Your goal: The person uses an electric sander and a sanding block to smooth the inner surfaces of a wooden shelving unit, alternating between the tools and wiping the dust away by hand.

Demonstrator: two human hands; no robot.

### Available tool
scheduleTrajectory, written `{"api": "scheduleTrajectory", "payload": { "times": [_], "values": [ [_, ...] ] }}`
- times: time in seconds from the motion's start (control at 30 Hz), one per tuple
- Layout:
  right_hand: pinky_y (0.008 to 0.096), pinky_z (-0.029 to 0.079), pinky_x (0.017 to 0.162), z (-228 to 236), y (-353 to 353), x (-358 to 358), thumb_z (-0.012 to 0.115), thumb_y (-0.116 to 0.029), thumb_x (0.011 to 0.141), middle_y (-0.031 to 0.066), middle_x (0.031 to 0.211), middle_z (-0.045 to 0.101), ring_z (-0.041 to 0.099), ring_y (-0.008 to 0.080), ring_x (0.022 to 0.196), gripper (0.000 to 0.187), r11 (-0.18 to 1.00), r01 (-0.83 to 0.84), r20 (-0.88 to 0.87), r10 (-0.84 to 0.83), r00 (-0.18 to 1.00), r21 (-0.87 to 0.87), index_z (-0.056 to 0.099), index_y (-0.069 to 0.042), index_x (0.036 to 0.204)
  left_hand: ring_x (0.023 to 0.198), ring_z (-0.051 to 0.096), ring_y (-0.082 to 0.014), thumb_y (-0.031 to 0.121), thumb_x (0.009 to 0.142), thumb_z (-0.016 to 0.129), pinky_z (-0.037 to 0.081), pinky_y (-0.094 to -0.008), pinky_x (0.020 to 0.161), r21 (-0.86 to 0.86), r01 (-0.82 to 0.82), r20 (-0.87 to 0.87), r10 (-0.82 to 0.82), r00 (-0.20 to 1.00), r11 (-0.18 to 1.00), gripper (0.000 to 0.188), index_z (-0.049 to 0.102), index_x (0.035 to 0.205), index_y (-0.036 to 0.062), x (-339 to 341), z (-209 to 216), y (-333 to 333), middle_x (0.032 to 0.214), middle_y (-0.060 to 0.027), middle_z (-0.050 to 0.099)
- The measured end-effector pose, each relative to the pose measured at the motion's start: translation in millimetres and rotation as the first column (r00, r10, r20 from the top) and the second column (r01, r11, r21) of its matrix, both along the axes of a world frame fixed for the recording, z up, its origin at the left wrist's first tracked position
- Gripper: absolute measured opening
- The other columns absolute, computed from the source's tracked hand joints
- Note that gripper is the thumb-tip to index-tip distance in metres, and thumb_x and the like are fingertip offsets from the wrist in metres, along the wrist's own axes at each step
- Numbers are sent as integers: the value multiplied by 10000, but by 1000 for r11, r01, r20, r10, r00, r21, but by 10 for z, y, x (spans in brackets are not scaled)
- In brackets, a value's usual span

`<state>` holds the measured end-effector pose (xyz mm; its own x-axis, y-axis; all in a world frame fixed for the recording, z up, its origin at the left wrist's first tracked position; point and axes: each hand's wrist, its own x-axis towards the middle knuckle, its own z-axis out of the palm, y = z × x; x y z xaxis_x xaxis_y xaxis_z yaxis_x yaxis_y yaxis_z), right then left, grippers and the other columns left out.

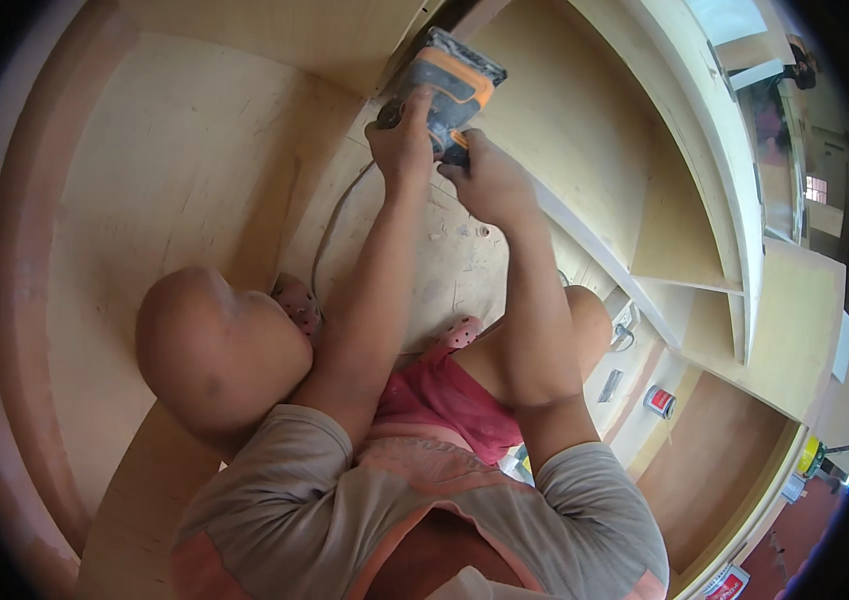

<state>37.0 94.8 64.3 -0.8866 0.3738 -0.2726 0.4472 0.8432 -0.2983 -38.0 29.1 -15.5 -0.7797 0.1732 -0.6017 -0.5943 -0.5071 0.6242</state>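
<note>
Item: grey-and-orange power sander, pressed against the far corner of a plywood cabinet interior, where the floor panel met the back wall; its cable trailed back along the floor panel toward the person.
Left hand: fingers wrapped round the sander's near-left side, gripping the body.
Right hand: fingers closed on the sander's lower rear end, just beside the left hand, the two nearly touching.
Person: crouched on the floor panel, knees raised, wearing pink perforated clogs.
Surroundings: white-edged shelf panels along the right side of the cabinet; a small red-and-white can stood on a lower ledge near the right edge, well apart from the hands
</note>
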Motion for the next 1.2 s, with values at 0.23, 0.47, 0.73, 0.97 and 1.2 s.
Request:
{"api": "scheduleTrajectory", "payload": {
  "times": [0.23, 0.47, 0.73, 0.97, 1.2],
  "values": [
    [453, 464, 778, 86, 35, -21, 641, -292, 826, 263, 934, 633, 595, 422, 936, 462, 984, 89, -42, -97, 994, -152, 489, 0, 1151, 824, 629, -213, 259, 644, 837, 538, -284, 712, -132, -30, -336, -16, 942, 991, 792, 411, 1181, -138, -82, 295, -48, 1050, -196, 578],
    [461, 461, 767, -99, -101, -68, 642, -300, 825, 253, 919, 634, 595, 425, 916, 430, 994, 96, 97, -91, 991, -47, 510, -10, 1115, 713, 615, -143, 312, 705, 780, 494, -265, 564, 122, 137, -31, -134, 990, 983, 430, 591, 985, 47, -104, 173, -194, 884, -58, 612],
    [466, 477, 753, 406, -8, 10, 660, -300, 805, 232, 885, 652, 623, 402, 864, 433, 987, 132, -160, -145, 976, -91, 533, -41, 1128, 853, 635, -166, 251, 647, 842, 551, -279, 644, -22, 264, -361, -254, 897, 964, 686, 493, 1116, -110, -204, 612, -219, 1016, -157, 608],
    [453, 492, 690, 678, -53, 32, 685, -280, 784, 221, 849, 655, 634, 397, 807, 437, 993, 121, -413, -113, 904, -8, 548, -38, 1121, 783, 628, -171, 355, 681, 838, 543, -264, 642, -58, 157, -547, -163, 821, 986, 738, 426, 1054, -132, -252, 1043, -150, 951, -172, 598],
    [411, 504, 653, 907, -109, -10, 721, -262, 755, 196, 828, 660, 649, 348, 731, 454, 979, 187, -550, -202, 810, -83, 589, -54, 1137, 770, 616, -150, 351, 707, 823, 530, -254, 627, -69, 136, -587, -151, 796, 988, 681, 450, 1019, -125, -289, 1384, -119, 928, -164, 605]
  ]
}}
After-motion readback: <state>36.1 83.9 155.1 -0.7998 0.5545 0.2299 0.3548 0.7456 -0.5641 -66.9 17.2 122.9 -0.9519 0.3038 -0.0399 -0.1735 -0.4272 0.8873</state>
